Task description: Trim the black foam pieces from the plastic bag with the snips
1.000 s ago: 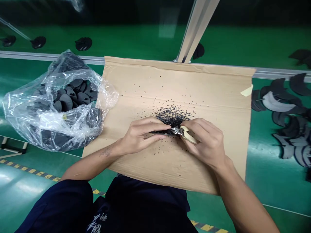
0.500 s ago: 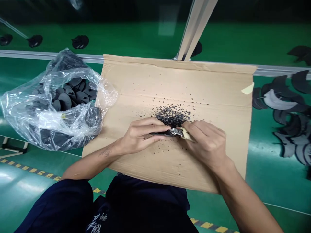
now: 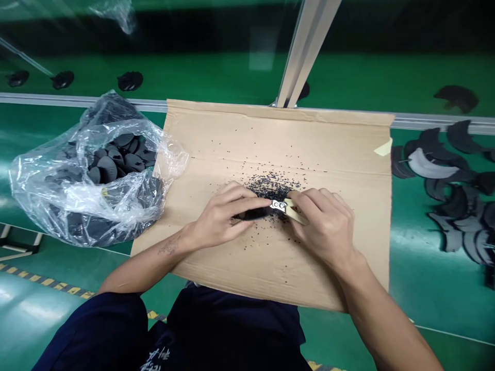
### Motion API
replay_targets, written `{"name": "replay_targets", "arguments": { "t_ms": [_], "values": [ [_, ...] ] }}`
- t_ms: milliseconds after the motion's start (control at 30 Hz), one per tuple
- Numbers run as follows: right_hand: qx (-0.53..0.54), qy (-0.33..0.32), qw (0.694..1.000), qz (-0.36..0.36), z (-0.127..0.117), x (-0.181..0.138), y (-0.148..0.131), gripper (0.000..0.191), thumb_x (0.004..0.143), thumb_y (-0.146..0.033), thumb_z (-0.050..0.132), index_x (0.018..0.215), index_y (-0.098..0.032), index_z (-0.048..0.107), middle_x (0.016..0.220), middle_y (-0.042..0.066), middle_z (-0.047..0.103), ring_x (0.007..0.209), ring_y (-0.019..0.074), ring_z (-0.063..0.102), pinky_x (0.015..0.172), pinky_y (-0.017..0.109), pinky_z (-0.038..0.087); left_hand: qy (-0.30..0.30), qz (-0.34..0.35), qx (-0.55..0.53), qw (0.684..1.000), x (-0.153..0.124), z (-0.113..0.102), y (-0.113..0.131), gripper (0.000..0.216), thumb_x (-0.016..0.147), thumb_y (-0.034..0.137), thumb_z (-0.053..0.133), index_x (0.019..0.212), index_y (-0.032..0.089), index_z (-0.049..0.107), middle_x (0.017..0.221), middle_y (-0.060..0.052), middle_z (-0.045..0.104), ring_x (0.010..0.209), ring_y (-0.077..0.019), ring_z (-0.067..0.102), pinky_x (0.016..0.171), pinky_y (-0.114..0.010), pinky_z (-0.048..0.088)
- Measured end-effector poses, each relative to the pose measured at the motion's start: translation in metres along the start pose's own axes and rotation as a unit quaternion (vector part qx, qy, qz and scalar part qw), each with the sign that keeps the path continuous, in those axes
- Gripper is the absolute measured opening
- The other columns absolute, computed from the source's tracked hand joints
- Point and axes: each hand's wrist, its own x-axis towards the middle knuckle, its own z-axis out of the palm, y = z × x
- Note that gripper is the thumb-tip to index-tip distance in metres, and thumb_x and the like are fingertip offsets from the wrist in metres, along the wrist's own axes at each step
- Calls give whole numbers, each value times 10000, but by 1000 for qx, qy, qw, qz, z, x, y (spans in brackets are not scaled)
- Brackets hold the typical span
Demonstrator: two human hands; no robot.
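Note:
My left hand (image 3: pixel 214 216) pinches a thin black plastic piece (image 3: pixel 254 213) between thumb and fingers. Closed around the pale yellow handles of small cutting pliers (image 3: pixel 279 206) is my right hand (image 3: pixel 327 219). The pliers' metal head meets the right end of the black piece, close to my left fingertips. Whether the jaws bite on it is too small to tell. Beneath and beyond both hands, a heap of tiny black scraps (image 3: pixel 273 183) lies on a cardboard sheet (image 3: pixel 340 149).
At left, a clear plastic bag (image 3: pixel 112 203) holds many black rounded pieces (image 3: pixel 108 169). Curved black pieces (image 3: pixel 450 226) lie on the green surface at right. A metal rail (image 3: pixel 150 105) and an upright post (image 3: pixel 307 56) stand behind the cardboard.
The pliers' head has turned, so its flat shiny side faces up more. The black piece has tilted in my left hand. The whole view has shifted slightly.

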Motion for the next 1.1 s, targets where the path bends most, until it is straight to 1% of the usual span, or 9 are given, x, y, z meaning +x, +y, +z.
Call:
{"name": "replay_targets", "arguments": {
  "t_ms": [67, 167, 267, 400, 500, 633, 733, 833, 1100],
  "values": [
    [89, -13, 995, 47, -1, 0, 0, 150, 920, -188, 578, 1008, -177, 698, 834, 73, 714, 720, 195, 593, 625, 336, 432, 33, -19, -2, 999, 0, -1, 0, 284, 897, 200, 721, 1177, 235, 702, 1014, -34, 754, 922, -150, 674, 862, -329, 541],
    [269, -34, 954, 130, -2, 2, -3, 157, 892, -261, 661, 1035, -200, 680, 888, 53, 713, 752, 186, 634, 623, 312, 481, 61, -74, -58, 994, -1, 0, 3, 246, 884, 227, 746, 1124, 205, 698, 1017, -42, 762, 875, -134, 689, 802, -291, 568],
    [352, -36, 926, 129, -1, 4, -9, 131, 890, -277, 690, 1001, -214, 663, 910, 48, 722, 776, 180, 664, 630, 303, 511, 69, -86, -110, 988, -4, 3, 3, 222, 849, 200, 779, 1037, 169, 665, 984, -51, 750, 914, -141, 710, 825, -274, 594],
    [270, 36, 962, -28, 1, -1, -15, 59, 919, -167, 626, 959, -202, 650, 869, 65, 734, 748, 177, 658, 616, 318, 479, 33, -18, -34, 999, -7, 7, -4, 234, 882, 93, 680, 1102, 166, 648, 1022, -70, 733, 984, -161, 704, 868, -303, 608],
    [246, 35, 964, -95, -1, -4, -18, 107, 911, -146, 619, 998, -206, 639, 863, 66, 733, 711, 176, 643, 583, 328, 441, -8, 8, 43, 999, -9, 7, -9, 366, 892, 30, 570, 1218, 179, 643, 1106, -94, 710, 1031, -184, 683, 880, -351, 610],
    [353, 34, 935, -25, -7, -3, -12, 202, 869, -132, 656, 1043, -230, 627, 894, 58, 721, 734, 180, 666, 623, 335, 502, -14, 2, 9, 1000, -8, 5, -9, 386, 862, -3, 537, 1178, 175, 668, 1080, -88, 706, 1005, -174, 681, 853, -325, 605],
    [235, 65, 970, 19, -7, 0, -2, 197, 862, -105, 648, 1020, -223, 646, 862, 68, 723, 751, 201, 659, 639, 349, 486, -8, -26, -50, 998, -6, 3, -5, 384, 847, -15, 533, 1151, 172, 673, 1058, -75, 721, 997, -157, 688, 861, -304, 598],
    [102, 34, 994, -20, -3, 2, 5, 128, 891, -119, 613, 987, -191, 656, 832, 79, 731, 734, 204, 633, 621, 350, 438, 0, -36, -86, 996, -5, 3, -3, 334, 855, 6, 564, 1129, 157, 679, 1041, -77, 731, 987, -151, 693, 867, -295, 591],
    [43, 8, 998, -39, -1, -1, 1, 102, 929, -147, 585, 973, -154, 677, 783, 58, 707, 686, 162, 570, 610, 310, 397, 12, -53, -117, 992, -8, 5, -1, 273, 877, 53, 614, 1106, 178, 694, 1027, -66, 747, 968, -148, 703, 859, -284, 590]
  ]
}}
